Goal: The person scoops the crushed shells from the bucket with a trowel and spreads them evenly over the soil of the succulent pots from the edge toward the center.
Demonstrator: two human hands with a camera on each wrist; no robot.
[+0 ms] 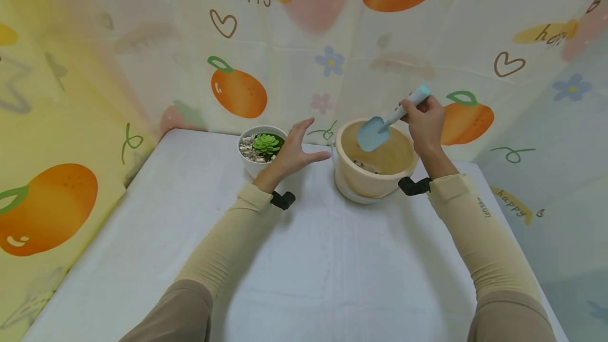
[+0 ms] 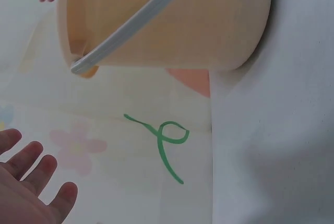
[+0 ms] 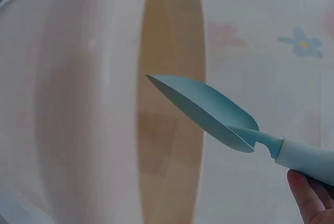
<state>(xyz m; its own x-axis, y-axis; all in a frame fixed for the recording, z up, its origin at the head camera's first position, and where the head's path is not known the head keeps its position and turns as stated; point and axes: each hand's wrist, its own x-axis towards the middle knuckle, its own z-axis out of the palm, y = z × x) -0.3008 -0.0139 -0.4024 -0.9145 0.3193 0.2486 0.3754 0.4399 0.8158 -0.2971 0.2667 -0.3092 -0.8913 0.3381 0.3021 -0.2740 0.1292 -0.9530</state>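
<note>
My right hand (image 1: pixel 425 123) grips the pale handle of a small blue trowel (image 1: pixel 374 133), its blade tilted down over the mouth of a cream bucket (image 1: pixel 370 183). Seen from the right wrist, the trowel blade (image 3: pixel 209 112) looks bare. A few small pebbles (image 1: pixel 366 167) show at the bucket's bottom. My left hand (image 1: pixel 296 152) hovers with fingers spread and thumb out, between the bucket and a white pot (image 1: pixel 252 167), holding nothing. Inside that pot, pebbles (image 1: pixel 249 149) surround a green succulent (image 1: pixel 267 144). The left wrist view shows the bucket's grey handle (image 2: pixel 135 25) slanting across its side.
A white cloth (image 1: pixel 304 278) covers the table. Behind it hangs a curtain (image 1: pixel 294 67) printed with oranges, flowers and hearts, close to the bucket and pot. A yellow part of the curtain (image 1: pixel 109 173) borders the table's left edge.
</note>
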